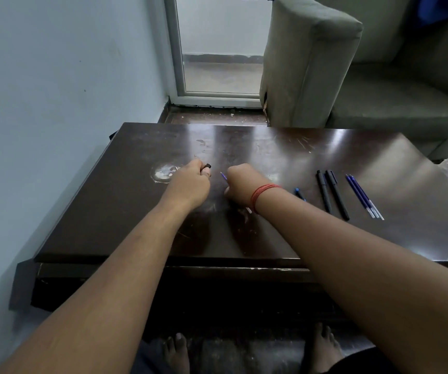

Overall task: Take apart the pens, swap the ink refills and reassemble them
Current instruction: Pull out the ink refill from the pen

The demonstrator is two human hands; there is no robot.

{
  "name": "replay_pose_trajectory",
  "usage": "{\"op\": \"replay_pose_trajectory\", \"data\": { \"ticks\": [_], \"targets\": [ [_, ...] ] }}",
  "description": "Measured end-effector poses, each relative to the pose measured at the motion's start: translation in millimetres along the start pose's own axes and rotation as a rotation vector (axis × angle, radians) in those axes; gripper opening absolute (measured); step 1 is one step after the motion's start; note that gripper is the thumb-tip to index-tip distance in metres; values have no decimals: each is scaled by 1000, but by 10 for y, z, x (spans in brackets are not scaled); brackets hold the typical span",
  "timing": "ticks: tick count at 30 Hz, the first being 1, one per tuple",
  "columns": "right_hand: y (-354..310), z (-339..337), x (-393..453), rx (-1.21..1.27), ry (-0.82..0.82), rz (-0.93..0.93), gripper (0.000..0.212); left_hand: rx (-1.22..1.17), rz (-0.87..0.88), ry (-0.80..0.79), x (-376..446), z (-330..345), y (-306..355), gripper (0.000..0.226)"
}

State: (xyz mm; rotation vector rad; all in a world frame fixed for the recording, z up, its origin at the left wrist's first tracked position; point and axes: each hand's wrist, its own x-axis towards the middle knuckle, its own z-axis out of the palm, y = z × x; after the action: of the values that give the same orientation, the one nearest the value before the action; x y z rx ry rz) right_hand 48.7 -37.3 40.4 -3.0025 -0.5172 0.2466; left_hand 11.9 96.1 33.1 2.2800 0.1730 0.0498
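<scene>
— Surface?
— Dark wooden table (pixel 285 238), glossy and scuffed; pale wall to its left, grey sofa (pixel 352 76) behind it.
— Hands?
— Left hand (pixel 190 182), mid-table, fingers curled round a small black pen part (pixel 207 166). Right hand (pixel 240 184), just beside it, closed on a blue ink refill (pixel 223 176) whose tip pokes out; red thread (pixel 262 194) on the wrist.
— Items right of the hands?
— One short blue-and-black piece (pixel 300 194) near the wrist; two black pens (pixel 332 194) side by side; further right, three blue refills (pixel 363 197) lying together.
</scene>
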Motion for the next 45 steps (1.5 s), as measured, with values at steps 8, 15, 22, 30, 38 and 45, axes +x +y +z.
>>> {"op": "replay_pose_trajectory", "data": {
  "ticks": [8, 15, 22, 30, 38, 45],
  "targets": [
    [802, -324, -533, 1139, 289, 183, 11, 46, 206, -77, -167, 288, 214, 17],
    [1180, -239, -852, 1722, 509, 314, 10, 12, 314, -136, -325, 513, 326, 11],
    [1126, -137, -721, 1537, 490, 307, 11, 22, 352, -153, -354, 641, 381, 11],
    [1101, -101, -687, 1488, 460, 273, 11, 50, 366, -163, -353, 648, 361, 10],
    [1103, -88, -688, 1512, 447, 276, 9, 70, 370, -169, -366, 633, 374, 11],
    [1121, -100, -712, 1511, 417, 253, 9, 55, 381, -159, -370, 628, 382, 12]
  ]
}}
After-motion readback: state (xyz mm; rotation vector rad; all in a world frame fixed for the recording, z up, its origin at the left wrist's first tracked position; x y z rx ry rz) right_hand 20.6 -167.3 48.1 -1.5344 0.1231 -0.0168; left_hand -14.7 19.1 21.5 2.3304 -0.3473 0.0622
